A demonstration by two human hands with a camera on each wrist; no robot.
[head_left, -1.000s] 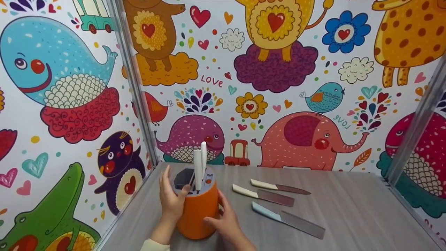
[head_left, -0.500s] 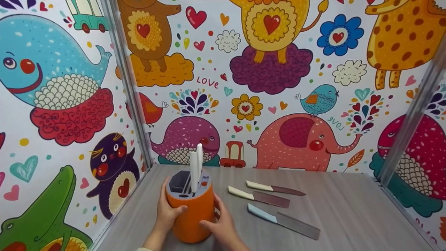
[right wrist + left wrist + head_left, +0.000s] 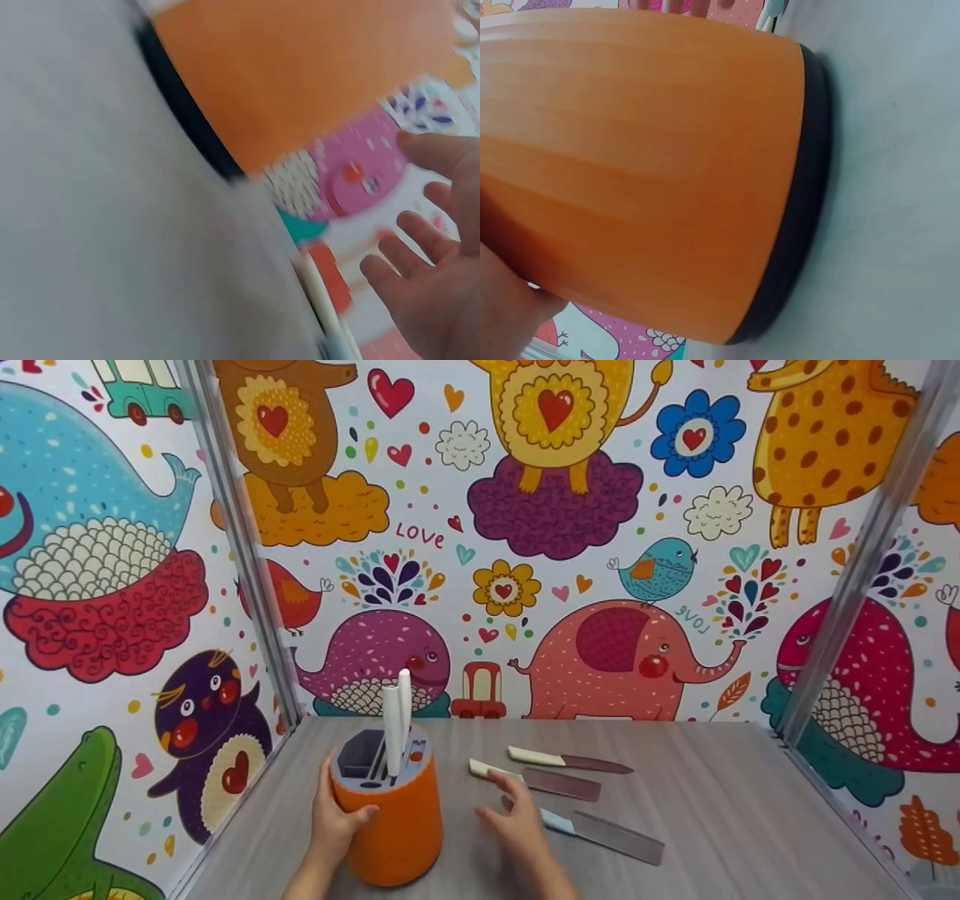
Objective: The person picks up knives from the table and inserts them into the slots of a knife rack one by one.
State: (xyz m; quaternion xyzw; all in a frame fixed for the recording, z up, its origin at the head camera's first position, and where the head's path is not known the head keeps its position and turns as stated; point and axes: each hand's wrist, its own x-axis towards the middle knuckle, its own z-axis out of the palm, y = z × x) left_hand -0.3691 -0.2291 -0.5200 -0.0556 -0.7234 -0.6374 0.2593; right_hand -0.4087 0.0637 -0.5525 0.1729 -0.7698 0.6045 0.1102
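Note:
An orange knife block (image 3: 397, 832) with a grey slotted top stands upright on the table, two white handles (image 3: 393, 727) rising from its slots. My left hand (image 3: 330, 825) grips its left side, thumb across the front. In the left wrist view the block's black base (image 3: 802, 202) sits at the tabletop. Right of the block, my right hand (image 3: 517, 825) is spread and holds nothing; it overlaps the handle of a blue-handled cleaver (image 3: 619, 838) in the head view. Beyond it lie a cream-handled cleaver (image 3: 562, 784) and a cream-handled pointed knife (image 3: 596, 765).
The grey wood-grain table (image 3: 705, 787) ends at a back wall (image 3: 585, 562) printed with cartoon animals. Metal posts stand at the left corner (image 3: 240, 532) and the right corner (image 3: 847, 562), with printed side panels beyond them.
My right hand has let go of the block and moved right toward the knives. My left hand keeps hold, its thumb lowered from the block's top to its front. The head view has turned right.

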